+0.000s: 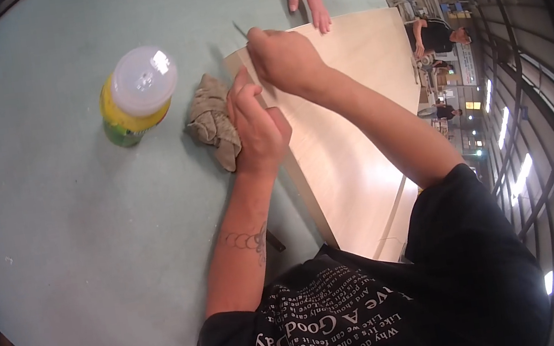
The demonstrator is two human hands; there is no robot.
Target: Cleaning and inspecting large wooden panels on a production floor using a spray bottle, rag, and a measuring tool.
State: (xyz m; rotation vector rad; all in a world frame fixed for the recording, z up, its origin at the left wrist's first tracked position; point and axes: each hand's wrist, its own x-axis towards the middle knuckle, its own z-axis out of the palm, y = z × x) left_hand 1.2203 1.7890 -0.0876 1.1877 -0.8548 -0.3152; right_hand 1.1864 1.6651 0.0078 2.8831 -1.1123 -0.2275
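Note:
My right hand (286,60) is closed around a thin dark stick-like tool (240,30), whose end sticks out past the fingers toward the upper left. Most of this tool is hidden in the fist, so its kind does not show. Below it, my left hand (260,129) presses its bent fingers against the edge of a pale wooden panel (336,143), close to its far left corner. A crumpled brown rag (212,122) lies against the outer side of my left hand. Farther left stands a yellow and green container (115,118) with a translucent plastic cap (145,80).
Another person's hand (309,0) rests at the panel's far edge. The panel lies on a large pale green table (85,221). A dark bar (274,241) shows beside my left forearm. More people (438,35) stand in the workshop at the right.

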